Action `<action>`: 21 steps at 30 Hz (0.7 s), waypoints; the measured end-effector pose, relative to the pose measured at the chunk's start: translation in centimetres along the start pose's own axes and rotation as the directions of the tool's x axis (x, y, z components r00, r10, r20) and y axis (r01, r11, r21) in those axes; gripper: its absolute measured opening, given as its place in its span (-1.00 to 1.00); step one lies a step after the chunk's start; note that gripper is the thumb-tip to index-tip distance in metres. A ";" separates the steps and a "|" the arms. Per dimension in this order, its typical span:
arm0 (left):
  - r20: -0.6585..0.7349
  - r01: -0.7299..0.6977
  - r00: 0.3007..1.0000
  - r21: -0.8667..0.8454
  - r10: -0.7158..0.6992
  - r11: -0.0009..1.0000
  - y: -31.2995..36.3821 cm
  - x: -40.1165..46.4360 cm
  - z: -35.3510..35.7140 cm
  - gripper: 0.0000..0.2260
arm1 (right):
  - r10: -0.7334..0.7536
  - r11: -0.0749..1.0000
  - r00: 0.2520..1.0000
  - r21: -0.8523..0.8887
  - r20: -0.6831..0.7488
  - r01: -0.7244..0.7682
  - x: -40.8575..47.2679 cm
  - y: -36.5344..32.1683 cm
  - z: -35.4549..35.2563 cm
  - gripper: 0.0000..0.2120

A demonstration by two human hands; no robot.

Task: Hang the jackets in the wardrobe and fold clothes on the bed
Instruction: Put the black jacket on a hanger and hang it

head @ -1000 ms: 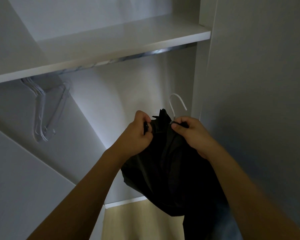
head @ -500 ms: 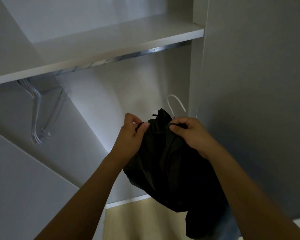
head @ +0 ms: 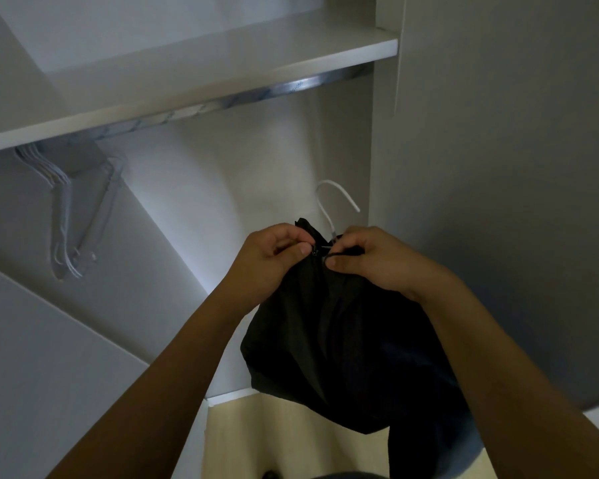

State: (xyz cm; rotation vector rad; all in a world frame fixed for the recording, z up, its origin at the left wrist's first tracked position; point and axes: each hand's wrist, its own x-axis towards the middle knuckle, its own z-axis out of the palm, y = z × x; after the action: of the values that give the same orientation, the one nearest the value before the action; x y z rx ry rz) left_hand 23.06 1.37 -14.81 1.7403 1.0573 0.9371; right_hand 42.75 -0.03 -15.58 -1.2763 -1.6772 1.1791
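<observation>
the black jacket (head: 339, 340) hangs in front of the open wardrobe (head: 222, 174), held up at its collar below the metal rail (head: 291, 86). the left hand (head: 270, 261) pinches the collar edge at the zip, fingers curled on the cloth. the right hand (head: 370, 261) pinches the other collar edge just beside it. a white hanger hook (head: 332, 202) sticks up between them. empty white hangers (head: 70, 223) hang from the rail at the left.

Two bare forearms and hands (head: 325, 261), no sleeves.
</observation>
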 end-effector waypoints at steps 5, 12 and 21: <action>0.049 -0.060 0.997 0.067 0.057 0.996 0.6 0.1 0.4 -0.84 | 0.015 0.999 0.999 -0.036 0.045 -0.013 -0.2 -0.3 -0.4 -0.82; 0.050 -0.111 0.993 0.141 0.105 0.984 0.6 -0.1 0.3 -0.81 | 0.036 0.999 0.998 -0.020 0.047 -0.035 -0.2 -0.5 -0.5 -0.90; 0.128 -0.119 0.987 0.193 0.095 0.974 0.3 0.0 0.1 -0.81 | 0.085 0.996 0.995 0.008 0.046 -0.085 -0.2 -0.5 -0.3 -0.89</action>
State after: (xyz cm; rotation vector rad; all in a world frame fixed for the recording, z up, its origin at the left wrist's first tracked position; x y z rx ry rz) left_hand 23.21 1.26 -14.60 2.0110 1.0167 0.8038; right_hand 42.91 -0.15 -15.05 -1.3354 -1.6622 1.2743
